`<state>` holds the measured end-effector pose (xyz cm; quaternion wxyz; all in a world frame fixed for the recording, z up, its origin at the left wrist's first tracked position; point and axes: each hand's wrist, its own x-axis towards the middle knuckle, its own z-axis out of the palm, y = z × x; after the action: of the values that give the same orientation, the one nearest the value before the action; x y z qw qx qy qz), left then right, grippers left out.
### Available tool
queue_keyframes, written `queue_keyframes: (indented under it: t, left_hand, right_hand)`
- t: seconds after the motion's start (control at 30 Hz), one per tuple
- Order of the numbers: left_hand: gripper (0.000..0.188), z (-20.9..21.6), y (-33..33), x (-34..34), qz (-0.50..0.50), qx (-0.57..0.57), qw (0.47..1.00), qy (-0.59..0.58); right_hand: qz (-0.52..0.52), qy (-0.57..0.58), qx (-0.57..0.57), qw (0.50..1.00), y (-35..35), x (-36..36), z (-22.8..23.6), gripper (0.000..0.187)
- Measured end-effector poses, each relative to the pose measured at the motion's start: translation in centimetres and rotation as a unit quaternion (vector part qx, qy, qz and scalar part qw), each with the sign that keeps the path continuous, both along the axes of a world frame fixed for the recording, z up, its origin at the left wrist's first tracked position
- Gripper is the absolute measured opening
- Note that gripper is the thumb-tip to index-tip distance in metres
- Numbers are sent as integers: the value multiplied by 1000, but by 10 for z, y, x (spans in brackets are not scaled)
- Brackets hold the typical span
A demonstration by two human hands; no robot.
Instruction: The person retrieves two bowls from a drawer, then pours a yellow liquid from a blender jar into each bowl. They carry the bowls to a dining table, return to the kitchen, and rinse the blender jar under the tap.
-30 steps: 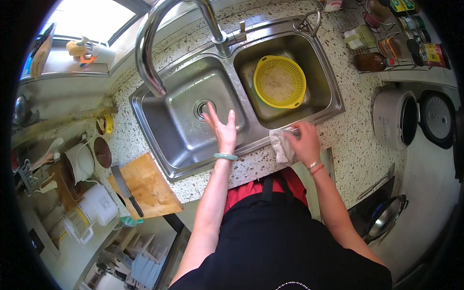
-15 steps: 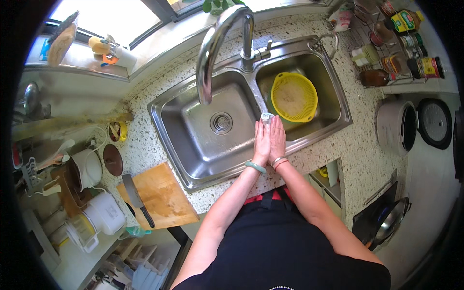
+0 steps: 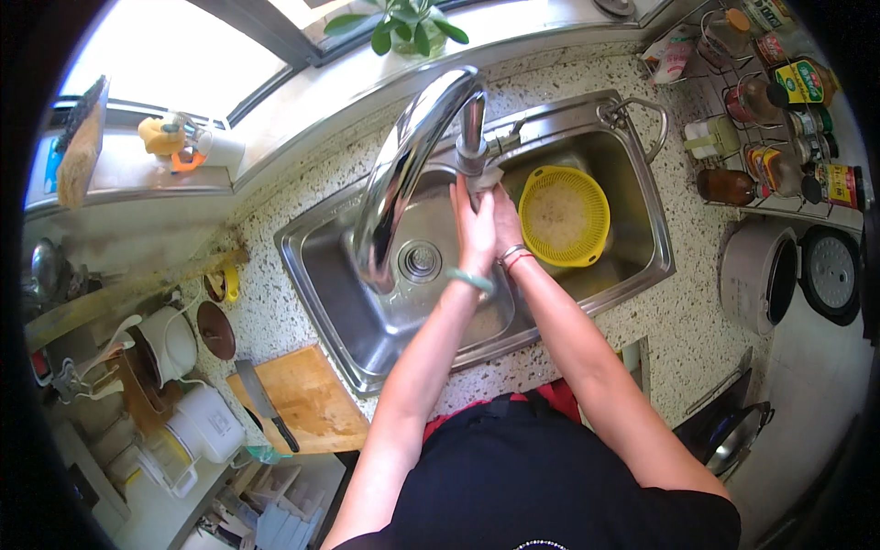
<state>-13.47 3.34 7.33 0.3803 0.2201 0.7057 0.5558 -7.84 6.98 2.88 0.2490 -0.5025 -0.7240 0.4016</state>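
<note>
Both hands are together at the foot of the chrome faucet point(image 3: 470, 137), over the divider of the double steel sink point(image 3: 316, 307). My left hand point(image 3: 475, 229), with a green bangle at the wrist, presses against my right hand point(image 3: 505, 220), which wears a silver bangle and a red band. Between their fingers shows a small whitish bundle point(image 3: 486, 179), its kind unclear. The fingers are closed about it and partly hidden. In the right basin, beside my right hand, sits a yellow colander point(image 3: 565, 215) with pale grains in it.
The faucet's tall spout point(image 3: 390, 174) arches over the left basin. At the left, a knife point(image 3: 261, 399) lies on a wooden cutting board point(image 3: 312, 403). To the right stand a rack of jars point(image 3: 756, 128) and an open rice cooker point(image 3: 761, 275). A plant point(image 3: 399, 27) stands on the windowsill.
My hands have moved away from my body, from the sink divider's near part to the faucet's foot, with the whitish bundle between them. The view has shifted slightly.
</note>
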Motion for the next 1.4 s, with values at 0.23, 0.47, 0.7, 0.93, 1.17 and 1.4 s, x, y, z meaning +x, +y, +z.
queue_keyframes:
  t: [0.23, 0.47, 0.7, 0.93, 1.17, 1.4]
  left_hand:
    - [56, 18, 17, 64, -55, 103, 986, -122]
    - [54, 16, 53, 57, 50, 57, 964, -256]
    - [47, 2, 2, 16, 111, 25, 962, -249]
    - [48, 21, -17, -6, 95, 41, 952, -287]
    - [42, 23, -33, -44, 62, 165, 979, -98]
    - [41, -20, -45, -106, 80, 0, 997, 0]
  right_hand:
    - [-124, 44, 162, 978, 88, 45, 50, 46]
    - [-128, -221, 227, 940, 121, 29, -8, 61]
    - [-77, -88, 279, 953, 69, 8, -4, 34]
    - [-89, 19, 156, 983, 6, -15, 19, 25]
    - [-30, 131, 103, 986, -34, -59, 35, 31]
    - [13, -40, 234, 971, -33, -122, 6, 24]
